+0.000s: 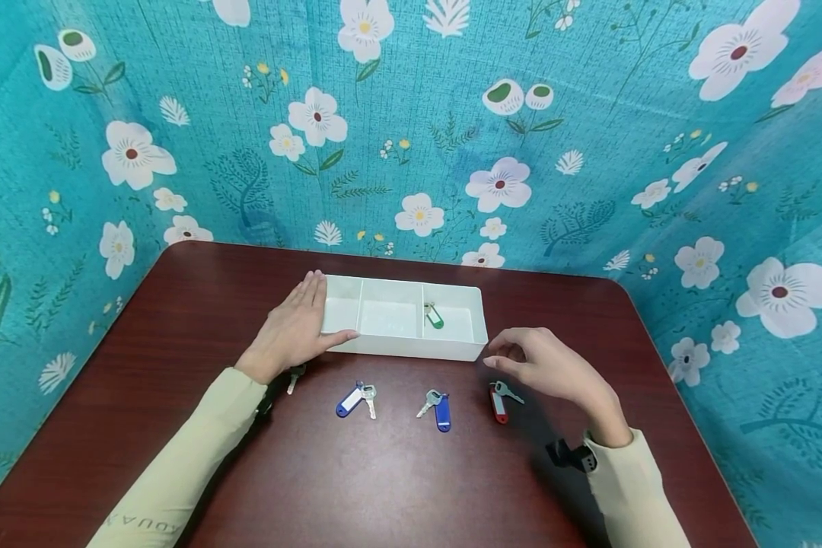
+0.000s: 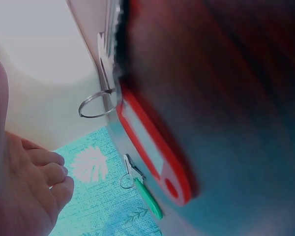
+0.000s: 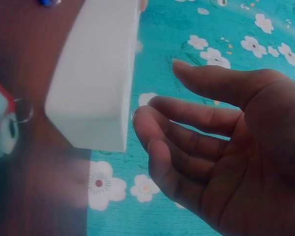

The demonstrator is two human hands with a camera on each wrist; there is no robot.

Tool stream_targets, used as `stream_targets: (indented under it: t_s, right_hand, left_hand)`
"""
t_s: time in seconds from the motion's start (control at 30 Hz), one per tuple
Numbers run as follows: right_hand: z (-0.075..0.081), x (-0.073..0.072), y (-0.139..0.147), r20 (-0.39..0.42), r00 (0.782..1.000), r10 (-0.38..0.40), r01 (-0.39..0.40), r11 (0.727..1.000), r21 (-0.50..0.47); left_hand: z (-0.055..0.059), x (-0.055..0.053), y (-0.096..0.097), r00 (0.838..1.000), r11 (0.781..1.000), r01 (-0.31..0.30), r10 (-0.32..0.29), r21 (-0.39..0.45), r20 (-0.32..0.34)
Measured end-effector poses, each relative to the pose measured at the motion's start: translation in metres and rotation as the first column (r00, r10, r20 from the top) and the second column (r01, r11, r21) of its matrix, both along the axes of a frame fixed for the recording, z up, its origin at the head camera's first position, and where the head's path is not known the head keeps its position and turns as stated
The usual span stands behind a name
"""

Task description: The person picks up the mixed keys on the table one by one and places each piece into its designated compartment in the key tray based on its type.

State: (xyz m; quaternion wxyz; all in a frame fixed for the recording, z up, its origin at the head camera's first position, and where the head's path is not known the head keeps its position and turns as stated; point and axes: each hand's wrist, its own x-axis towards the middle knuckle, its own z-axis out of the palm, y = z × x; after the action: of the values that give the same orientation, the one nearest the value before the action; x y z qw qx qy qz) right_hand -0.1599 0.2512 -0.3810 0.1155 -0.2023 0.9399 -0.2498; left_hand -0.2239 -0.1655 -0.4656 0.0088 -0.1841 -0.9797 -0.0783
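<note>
left hand (image 1: 291,329) lies straight-fingered against the left end of the white three-compartment tray (image 1: 404,347) on the counter (image 1: 411,487); right hand (image 1: 555,367) sits by the other end, fingers loosely bent, thumb apart, holding nothing. i judge the tray light, stiff, slightly slippery plastic, best taken by both ends. lettering (image 1: 140,524) on the left sleeve (image 1: 192,441) is too unclear for me to read.
</note>
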Motion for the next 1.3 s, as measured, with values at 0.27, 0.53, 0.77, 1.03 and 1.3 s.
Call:
stream_targets:
  t_s: [0.27, 0.53, 0.77, 1.03, 1.3]
  right_hand:
    - [-0.013, 0.006, 0.004, 0.037, 0.999, 0.014, -0.014, 1.0, -0.002]
    - [-0.028, 0.012, 0.01, 0.019, 1.0, -0.023, 0.022, 1.0, 0.007]
    - [-0.043, 0.016, 0.012, -0.02, 0.999, -0.028, 0.029, 0.999, 0.023]
    - [-0.051, 0.02, 0.012, -0.064, 0.997, -0.043, 0.048, 0.996, 0.071]
    - [-0.064, 0.022, 0.012, -0.119, 0.992, -0.036, 0.049, 0.993, 0.104]
  left_hand:
    - [0.0, 0.0, -0.001, 1.0, 0.999, -0.008, 0.008, 0.034, 0.005]
    - [0.0, 0.0, 0.0, 1.0, 1.0, -0.002, 0.002, 0.024, 0.008]
    - [-0.001, 0.0, 0.0, 1.0, 1.0, -0.009, 0.008, 0.019, 0.008]
    - [-0.001, 0.0, 0.0, 1.0, 1.0, -0.01, 0.01, 0.019, 0.023]
    - [0.002, 0.0, 0.0, 1.0, 1.0, -0.008, 0.007, 0.018, 0.029]
